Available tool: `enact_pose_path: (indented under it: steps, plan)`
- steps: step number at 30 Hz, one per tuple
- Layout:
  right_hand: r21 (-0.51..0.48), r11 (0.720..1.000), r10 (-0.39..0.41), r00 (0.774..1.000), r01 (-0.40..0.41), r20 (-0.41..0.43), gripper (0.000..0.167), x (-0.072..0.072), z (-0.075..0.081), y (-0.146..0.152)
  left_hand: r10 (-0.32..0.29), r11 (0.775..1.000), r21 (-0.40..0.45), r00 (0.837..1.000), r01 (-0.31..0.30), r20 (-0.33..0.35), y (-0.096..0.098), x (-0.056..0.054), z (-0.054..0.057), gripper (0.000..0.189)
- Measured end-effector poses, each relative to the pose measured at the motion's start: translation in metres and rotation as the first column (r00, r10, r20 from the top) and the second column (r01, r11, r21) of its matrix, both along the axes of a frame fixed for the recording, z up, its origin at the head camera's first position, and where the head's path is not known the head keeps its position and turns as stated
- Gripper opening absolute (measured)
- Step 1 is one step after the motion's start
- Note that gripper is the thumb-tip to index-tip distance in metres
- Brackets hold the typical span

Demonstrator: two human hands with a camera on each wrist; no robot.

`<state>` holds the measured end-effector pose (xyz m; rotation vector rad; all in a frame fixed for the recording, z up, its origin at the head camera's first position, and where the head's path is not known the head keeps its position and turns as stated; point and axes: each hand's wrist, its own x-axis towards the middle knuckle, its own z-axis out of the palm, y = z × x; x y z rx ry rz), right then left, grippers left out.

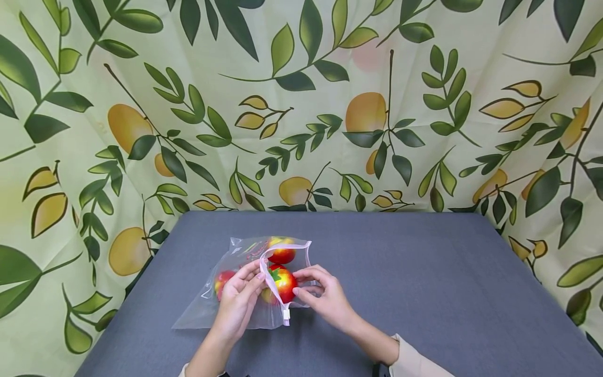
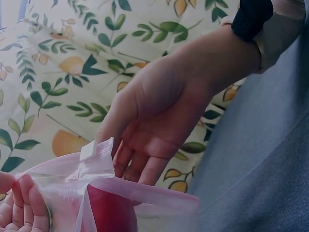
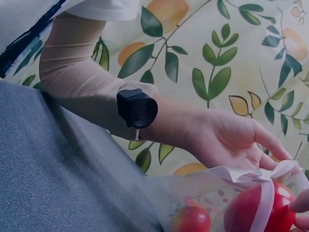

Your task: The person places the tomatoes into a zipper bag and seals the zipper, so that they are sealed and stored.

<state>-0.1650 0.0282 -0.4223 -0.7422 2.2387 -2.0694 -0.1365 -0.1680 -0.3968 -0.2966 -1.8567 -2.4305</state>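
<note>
A clear zip bag (image 1: pixel 198 317) with a pale pink rim lies on its side, its mouth facing right. My left hand (image 1: pixel 239 299) pinches the near side of the rim between thumb and fingers. At the mouth, my right hand (image 1: pixel 326 297) holds a red-and-yellow apple (image 1: pixel 286 285) with a green leaf, thumb and fingertips on its right side. A second apple (image 1: pixel 282 255) shows behind it, and another apple (image 1: pixel 223 283) lies deeper in the bag, seen through the plastic. The right wrist view shows the held apple (image 3: pixel 236 212) behind the rim strip.
A white slider (image 1: pixel 286 314) sits at the near end of the bag's rim. The bag rests on a grey-blue cloth-covered table (image 1: pixel 414 272). A leaf-and-fruit patterned curtain (image 1: pixel 311 157) hangs along its back and sides.
</note>
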Motion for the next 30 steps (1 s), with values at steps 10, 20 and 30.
enact_pose_path:
  steps: [10, 20, 30]
  plan:
    - [0.012, 1.000, 0.020, 0.997, -0.020, -0.071, 0.024, 0.007, 0.002, 0.000, 0.073, 0.996, -0.046, 0.997, -0.072, 0.018, 0.001, 0.002, 0.006, 0.024]
    - [0.059, 0.979, 0.200, 0.976, -0.196, -0.083, 0.026, 0.011, -0.001, -0.002, 0.164, 0.977, -0.150, 0.983, -0.151, 0.084, 0.003, 0.004, 0.011, 0.040]
    - [0.053, 0.934, 0.355, 0.935, -0.353, -0.022, 0.032, 0.012, -0.008, 0.002, 0.150, 0.982, -0.126, 0.987, -0.143, 0.052, 0.004, 0.004, 0.009, 0.030]
